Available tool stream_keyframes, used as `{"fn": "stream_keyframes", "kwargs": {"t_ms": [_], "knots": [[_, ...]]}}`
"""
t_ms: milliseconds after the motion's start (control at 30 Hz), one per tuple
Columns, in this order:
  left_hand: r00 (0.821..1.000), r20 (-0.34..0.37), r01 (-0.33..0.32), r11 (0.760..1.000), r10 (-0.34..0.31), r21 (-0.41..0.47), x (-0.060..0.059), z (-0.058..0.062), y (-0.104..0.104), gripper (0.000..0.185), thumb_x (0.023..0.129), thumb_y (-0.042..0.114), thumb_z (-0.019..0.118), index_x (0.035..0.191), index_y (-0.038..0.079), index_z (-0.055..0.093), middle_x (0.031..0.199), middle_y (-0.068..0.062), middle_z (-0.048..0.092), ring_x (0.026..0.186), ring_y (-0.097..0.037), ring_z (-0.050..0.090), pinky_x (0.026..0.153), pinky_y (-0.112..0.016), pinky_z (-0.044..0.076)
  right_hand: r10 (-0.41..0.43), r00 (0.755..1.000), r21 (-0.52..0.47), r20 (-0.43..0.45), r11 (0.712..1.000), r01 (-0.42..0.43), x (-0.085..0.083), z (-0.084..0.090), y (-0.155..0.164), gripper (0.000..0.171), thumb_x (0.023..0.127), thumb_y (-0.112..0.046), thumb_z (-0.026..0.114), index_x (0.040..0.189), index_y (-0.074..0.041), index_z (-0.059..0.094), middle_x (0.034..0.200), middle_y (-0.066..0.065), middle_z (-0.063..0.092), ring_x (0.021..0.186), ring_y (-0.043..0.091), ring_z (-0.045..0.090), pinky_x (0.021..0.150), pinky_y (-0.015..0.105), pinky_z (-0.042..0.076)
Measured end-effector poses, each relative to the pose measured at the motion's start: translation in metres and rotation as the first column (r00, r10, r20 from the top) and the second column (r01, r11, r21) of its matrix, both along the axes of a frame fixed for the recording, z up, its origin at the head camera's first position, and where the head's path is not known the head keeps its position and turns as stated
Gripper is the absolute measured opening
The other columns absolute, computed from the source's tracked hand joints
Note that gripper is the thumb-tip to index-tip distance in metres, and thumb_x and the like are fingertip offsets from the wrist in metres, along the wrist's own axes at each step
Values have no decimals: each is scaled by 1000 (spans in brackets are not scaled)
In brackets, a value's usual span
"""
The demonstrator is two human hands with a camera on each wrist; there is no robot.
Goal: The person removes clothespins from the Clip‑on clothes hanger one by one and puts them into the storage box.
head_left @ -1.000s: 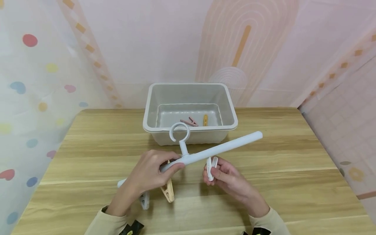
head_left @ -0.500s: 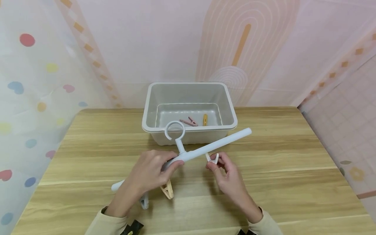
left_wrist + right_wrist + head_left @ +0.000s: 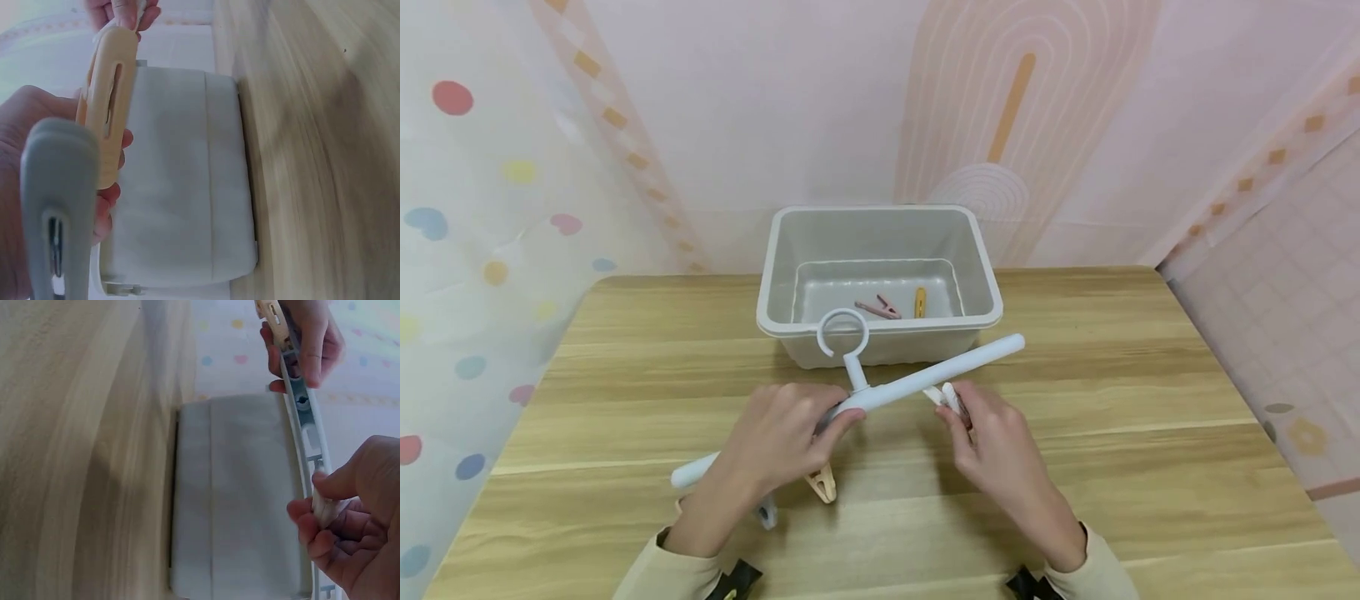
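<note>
My left hand [image 3: 786,433] grips a pale blue-white clothes hanger [image 3: 940,372] near its middle, below the open hook ring. The bar slants up to the right, held above the table. Beneath the left hand hang a cream-orange clothespin [image 3: 823,483] and a grey clothespin [image 3: 767,511], both on the hanger; they show large in the left wrist view as the orange clothespin [image 3: 115,94] and grey clothespin [image 3: 59,206]. My right hand [image 3: 1000,446] pinches a white clothespin [image 3: 951,398] between thumb and fingers, right at the bar's underside. Whether its jaws touch the bar is hard to tell.
A grey plastic bin [image 3: 880,327] stands at the back middle of the wooden table [image 3: 1112,400]. Inside lie a pink clothespin [image 3: 880,309] and a yellow clothespin [image 3: 920,302]. A patterned cloth wall [image 3: 737,125] rises behind the table.
The hanger has shifted left with my left hand. My right hand has turned the white clothespin and brought it up close under the bar, its handles pointing toward me less visibly.
</note>
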State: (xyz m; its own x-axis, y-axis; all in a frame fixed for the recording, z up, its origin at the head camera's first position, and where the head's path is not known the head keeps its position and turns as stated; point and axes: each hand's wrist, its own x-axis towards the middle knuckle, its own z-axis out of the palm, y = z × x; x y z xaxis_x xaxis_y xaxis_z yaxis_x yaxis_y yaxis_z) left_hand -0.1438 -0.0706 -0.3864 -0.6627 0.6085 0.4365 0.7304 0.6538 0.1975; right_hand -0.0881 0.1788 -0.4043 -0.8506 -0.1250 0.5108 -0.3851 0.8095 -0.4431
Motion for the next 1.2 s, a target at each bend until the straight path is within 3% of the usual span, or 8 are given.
{"fn": "stream_keyframes", "kwargs": {"t_ms": [167,533,600,733,900,1000,1067,1200], "knots": [[1000,7,-20,1000,20,10,4,2,3,28,92,34,71,71,20,58,53,14,36,47,3,26,43,-15,21,-26,995,4,-92,1000,27,5,-3,-4,15,86,-4,76,87,-4,61,69,-1,51,61,5,44,52,14,39],[998,7,-60,996,59,74,8,0,6,29,91,34,71,70,21,56,54,13,38,47,1,30,44,-16,23,69,985,-419,160,908,5,7,-11,-11,9,91,-5,72,94,-6,63,76,6,75,65,6,67,58,26,57],[998,14,-57,994,56,98,9,-1,7,27,91,32,71,71,20,57,54,13,38,48,1,30,45,-16,24,165,952,-578,256,816,14,7,-8,-12,9,94,-6,69,97,-2,62,81,13,76,66,7,68,59,27,58],[998,45,-47,988,41,148,9,-2,10,22,92,28,71,74,19,61,53,13,38,48,3,29,45,-15,24,459,827,-859,325,508,55,7,-6,-11,15,101,-12,58,105,3,57,87,7,77,69,6,67,66,23,58],[998,50,-37,985,29,171,6,-3,9,19,91,27,71,76,19,64,54,14,39,49,3,29,45,-14,24,762,637,-994,113,86,73,9,-12,1,18,107,-13,44,108,-6,61,94,-3,76,80,3,68,73,14,55],[999,37,-35,985,29,170,5,-3,7,19,91,27,72,76,18,63,55,13,39,50,3,30,46,-14,24,834,552,-993,-15,-77,89,12,-15,8,26,109,-9,35,111,-6,61,98,-2,75,84,4,68,76,13,55],[999,29,-35,986,30,162,4,-4,6,20,90,27,72,75,19,62,55,13,39,50,2,31,46,-14,24,838,545,-996,-24,-70,64,13,-16,11,27,108,-7,33,111,-6,60,99,-2,75,85,5,69,75,13,54],[999,25,-30,990,27,135,4,-7,4,20,90,29,72,75,19,63,56,13,41,50,3,31,46,-14,25,772,632,-995,75,104,-9,11,-13,12,22,107,-5,37,110,-6,59,98,-4,76,82,4,70,72,14,54]]}}
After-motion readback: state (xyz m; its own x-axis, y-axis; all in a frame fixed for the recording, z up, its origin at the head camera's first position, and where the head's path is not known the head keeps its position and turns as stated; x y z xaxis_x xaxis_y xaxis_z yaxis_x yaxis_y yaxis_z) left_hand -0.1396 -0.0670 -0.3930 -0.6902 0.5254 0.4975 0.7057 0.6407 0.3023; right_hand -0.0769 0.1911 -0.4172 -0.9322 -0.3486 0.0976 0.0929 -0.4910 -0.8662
